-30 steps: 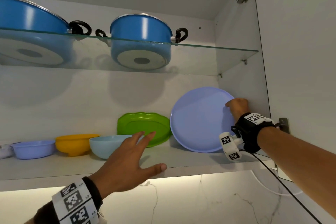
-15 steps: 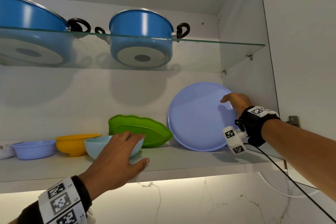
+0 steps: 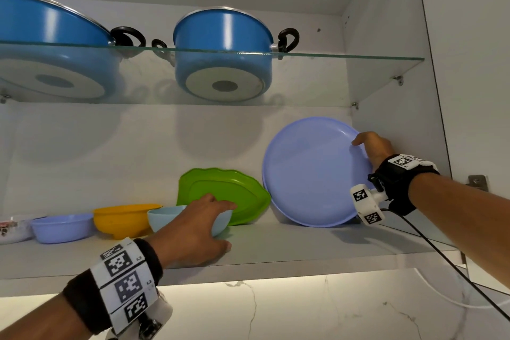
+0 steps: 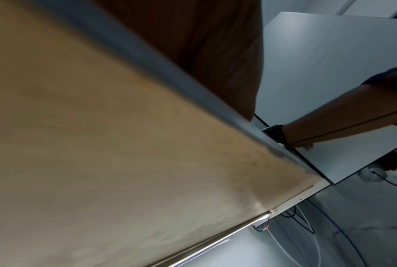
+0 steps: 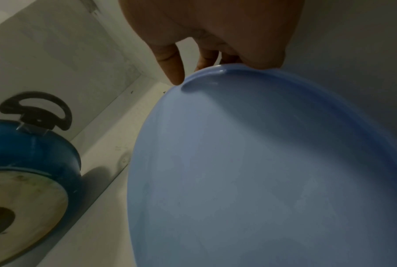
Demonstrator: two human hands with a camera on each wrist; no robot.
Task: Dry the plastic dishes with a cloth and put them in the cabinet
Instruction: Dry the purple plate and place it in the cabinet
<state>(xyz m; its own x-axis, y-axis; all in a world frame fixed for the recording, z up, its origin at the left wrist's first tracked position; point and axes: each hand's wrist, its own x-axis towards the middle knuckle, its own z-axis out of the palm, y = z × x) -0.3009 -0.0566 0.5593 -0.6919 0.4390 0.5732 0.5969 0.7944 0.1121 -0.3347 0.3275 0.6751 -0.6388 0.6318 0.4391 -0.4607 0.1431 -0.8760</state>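
A large lavender plate [image 3: 311, 174] [image 5: 261, 162] stands on its edge at the right end of the cabinet's lower shelf [image 3: 303, 246]. My right hand [image 3: 364, 143] [image 5: 204, 59] grips its upper right rim, thumb in front and fingers behind. A green wavy-edged plate [image 3: 220, 188] leans against the back wall to its left. My left hand [image 3: 198, 223] lies over the near side of a light blue bowl [image 3: 162, 218], fingers on its rim and thumb down on the shelf. No cloth is in view. The left wrist view shows only my palm [image 4: 204, 45] and the shelf's underside.
A yellow bowl [image 3: 121, 218] and a lavender bowl [image 3: 60, 229] sit further left on the shelf. Two blue pots [image 3: 223, 44] [image 3: 41, 36] stand on the glass shelf [image 3: 345, 56] above. The open cabinet door [image 3: 469, 63] is at the right; a cable [image 3: 455, 270] hangs from my right wrist.
My left hand came down from the air onto the light blue bowl. The green plate now leans lower and flatter. My right hand stays on the lavender plate's rim.
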